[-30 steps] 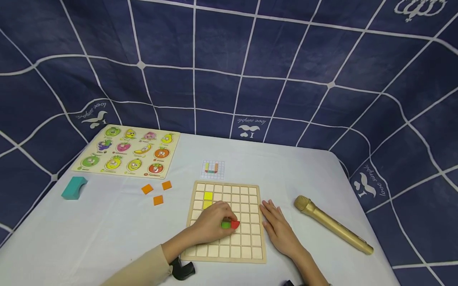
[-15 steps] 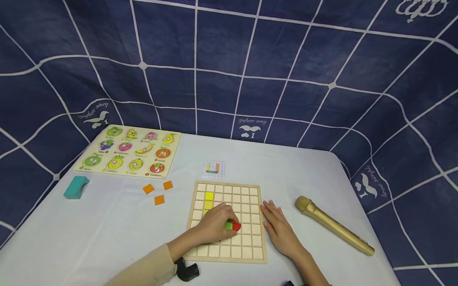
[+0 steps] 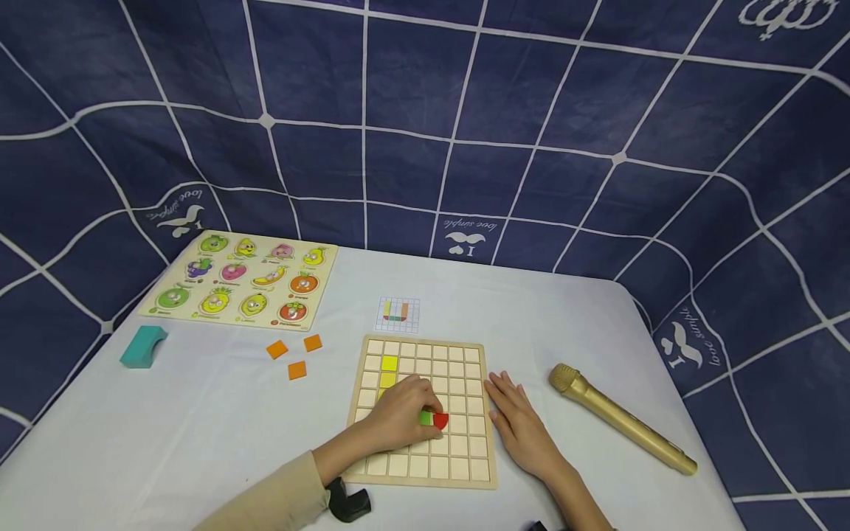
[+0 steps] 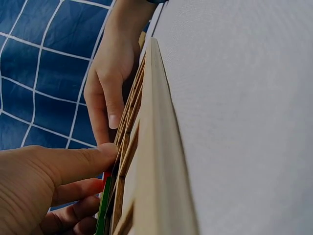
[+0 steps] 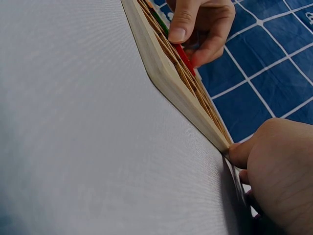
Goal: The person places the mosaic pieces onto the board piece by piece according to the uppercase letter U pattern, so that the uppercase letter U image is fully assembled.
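Observation:
In the head view my left hand (image 3: 401, 413) is over the wooden grid board (image 3: 458, 481), pinching a red rounded-corner tile (image 3: 440, 421) between thumb and fingers. That tile lies beside a green tile (image 3: 426, 418) in the board's grid. The right wrist view shows the thumb and a finger on either side of the red tile (image 5: 185, 58). Yellow tiles (image 3: 389, 363) form a column farther up, its lower end hidden by my left hand. My right hand (image 3: 521, 424) rests on the table with straight fingers along the board's right edge.
A pattern card (image 3: 398, 315) with a coloured U lies beyond the board. Three orange tiles (image 3: 296, 370), a teal arch block (image 3: 143, 346) and a fruit puzzle board (image 3: 232, 280) are on the left. To the right is a gold microphone (image 3: 624, 420).
My left hand and the red tile have shifted very slightly toward me and then stayed nearly still. The right hand keeps its place at the board's edge.

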The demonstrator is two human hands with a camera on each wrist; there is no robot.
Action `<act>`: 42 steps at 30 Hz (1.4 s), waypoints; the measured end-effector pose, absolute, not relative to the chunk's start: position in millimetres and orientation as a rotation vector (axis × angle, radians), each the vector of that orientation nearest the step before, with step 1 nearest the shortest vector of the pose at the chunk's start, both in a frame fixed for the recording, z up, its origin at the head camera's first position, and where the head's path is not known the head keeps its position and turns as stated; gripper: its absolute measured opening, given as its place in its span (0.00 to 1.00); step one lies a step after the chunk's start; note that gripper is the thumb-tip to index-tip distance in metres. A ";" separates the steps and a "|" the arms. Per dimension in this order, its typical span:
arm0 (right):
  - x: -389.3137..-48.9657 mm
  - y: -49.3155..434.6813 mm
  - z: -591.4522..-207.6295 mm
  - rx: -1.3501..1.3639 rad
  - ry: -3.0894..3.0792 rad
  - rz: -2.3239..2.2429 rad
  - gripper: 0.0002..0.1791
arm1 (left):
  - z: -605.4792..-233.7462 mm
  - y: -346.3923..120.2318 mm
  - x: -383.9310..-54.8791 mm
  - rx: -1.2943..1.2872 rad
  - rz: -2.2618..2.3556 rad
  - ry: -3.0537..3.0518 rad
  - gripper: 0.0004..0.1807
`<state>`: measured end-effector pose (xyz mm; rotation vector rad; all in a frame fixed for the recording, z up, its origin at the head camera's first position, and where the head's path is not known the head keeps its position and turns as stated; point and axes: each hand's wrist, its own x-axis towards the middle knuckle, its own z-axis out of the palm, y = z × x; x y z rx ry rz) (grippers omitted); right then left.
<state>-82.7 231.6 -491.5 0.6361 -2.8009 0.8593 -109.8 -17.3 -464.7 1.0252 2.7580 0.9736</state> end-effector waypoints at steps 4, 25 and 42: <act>-82.7 231.6 -491.6 0.634 -2.802 0.856 0.26 | -464.6 -17.4 -110.2 1.036 0.968 2.761 0.12; -83.2 233.1 -495.5 0.618 -2.794 0.876 0.25 | -428.0 -85.1 -112.1 0.863 1.194 2.967 0.25; -82.4 232.2 -493.4 0.623 -2.799 0.884 0.25 | -457.4 -206.5 -118.3 0.459 1.258 3.213 0.32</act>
